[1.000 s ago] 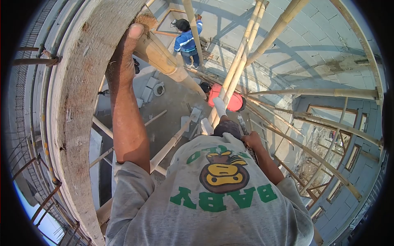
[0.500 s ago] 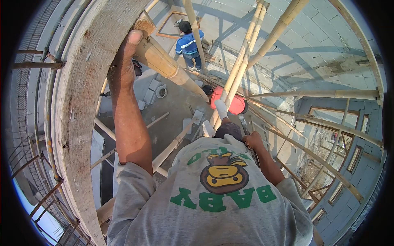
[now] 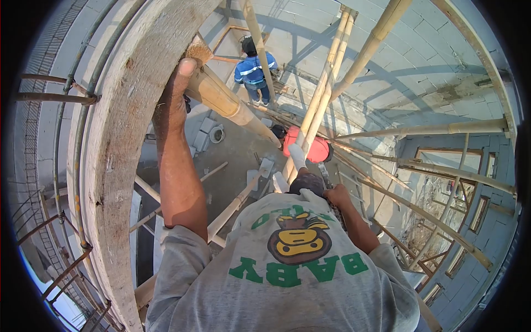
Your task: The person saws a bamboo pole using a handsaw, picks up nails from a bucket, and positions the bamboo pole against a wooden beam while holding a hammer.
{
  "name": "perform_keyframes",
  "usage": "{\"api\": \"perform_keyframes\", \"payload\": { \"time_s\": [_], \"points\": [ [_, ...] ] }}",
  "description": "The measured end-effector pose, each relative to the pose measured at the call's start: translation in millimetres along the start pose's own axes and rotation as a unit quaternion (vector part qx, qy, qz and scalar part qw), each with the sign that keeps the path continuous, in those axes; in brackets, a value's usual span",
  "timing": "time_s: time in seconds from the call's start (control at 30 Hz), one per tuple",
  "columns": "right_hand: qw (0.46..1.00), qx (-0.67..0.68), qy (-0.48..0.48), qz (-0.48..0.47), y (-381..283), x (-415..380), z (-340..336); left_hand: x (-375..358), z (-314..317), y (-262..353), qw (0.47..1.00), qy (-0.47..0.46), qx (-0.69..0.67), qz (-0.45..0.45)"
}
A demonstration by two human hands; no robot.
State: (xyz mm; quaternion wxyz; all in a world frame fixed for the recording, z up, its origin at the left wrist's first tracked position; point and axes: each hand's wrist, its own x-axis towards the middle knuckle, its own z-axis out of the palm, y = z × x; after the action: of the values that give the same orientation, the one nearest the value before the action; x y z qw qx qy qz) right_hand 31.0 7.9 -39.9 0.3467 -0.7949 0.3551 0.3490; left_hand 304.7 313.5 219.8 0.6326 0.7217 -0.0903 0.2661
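My left hand is wrapped round the edge of a wooden board, thumb on top and the other fingers hidden behind it. Close beside that hand is the upper end of a thick bamboo pole, with a small wood block at its top. Low at my waist, my right hand is closed beside a dark bundle of cloth. A narrow grey, speckled strip runs by its fingers, but what it grips is not clear. My foot in a pale covering shows against the bamboo uprights.
Paired bamboo uprights and several slanting poles surround me. Steel bars stand left of the board. Far below are a person in a blue jacket, a red tub, a bucket and pale blocks.
The view has shifted slightly, so the board and my left hand appear lower and further right. My left hand keeps its hold. My right hand has moved slightly left at the waist.
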Motion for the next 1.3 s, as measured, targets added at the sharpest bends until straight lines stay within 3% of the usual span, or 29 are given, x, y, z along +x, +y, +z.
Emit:
{"api": "perform_keyframes", "payload": {
  "time_s": [0.2,0.43,0.93,1.3],
  "points": [
    [0.998,-0.04,0.026,-0.035,25.0,39.5,27.3,-2.5,-3.2,-3.8,1.0,-0.019,-0.008,-0.004],
    [0.999,0.007,0.012,-0.051,-3.2,29.0,11.9,-3.6,-1.6,-2.1,0.999,-0.025,0.014,-0.028],
    [0.996,-0.031,0.028,-0.073,25.8,53.2,40.4,-4.1,-3.3,-5.3,0.999,-0.026,0.015,-0.044],
    [0.997,-0.002,0.03,-0.069,10.5,50.7,35.5,-6.3,0.7,2.2,0.999,-0.036,0.019,-0.012]
  ]
}}
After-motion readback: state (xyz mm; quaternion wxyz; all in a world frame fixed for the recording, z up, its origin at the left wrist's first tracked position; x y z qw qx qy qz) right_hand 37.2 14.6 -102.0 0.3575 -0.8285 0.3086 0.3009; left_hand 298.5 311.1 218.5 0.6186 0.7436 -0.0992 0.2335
